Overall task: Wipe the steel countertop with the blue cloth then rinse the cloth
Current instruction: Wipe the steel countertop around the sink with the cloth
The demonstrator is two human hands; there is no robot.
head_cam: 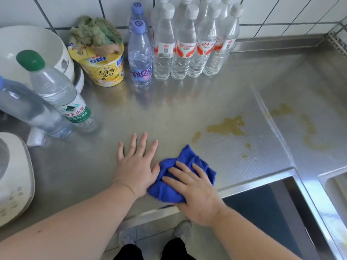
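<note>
At far left a white bowl (33, 45) stands beside a yellow noodle cup (105, 68) stuffed with a green rag (93, 31). The left hand (135, 166) lies flat on the steel table (169, 113), fingers straight and spread. Just beside it, the bunched blue cloth (169, 188) runs diagonally, its corner pointing away toward yellow stains (227, 126); the right hand (195, 192) presses it with straight fingers on top.

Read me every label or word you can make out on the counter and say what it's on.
"BIG": yellow noodle cup; it also carries "老母鸡汤面".
"农夫山泉": green-capped bottle.
"Wahaha": red-labelled bottle; blurred.
Purple-capped bottle: pink lettering, partly readable, roughly "amten".
White appliance: markings too blurred.
</note>
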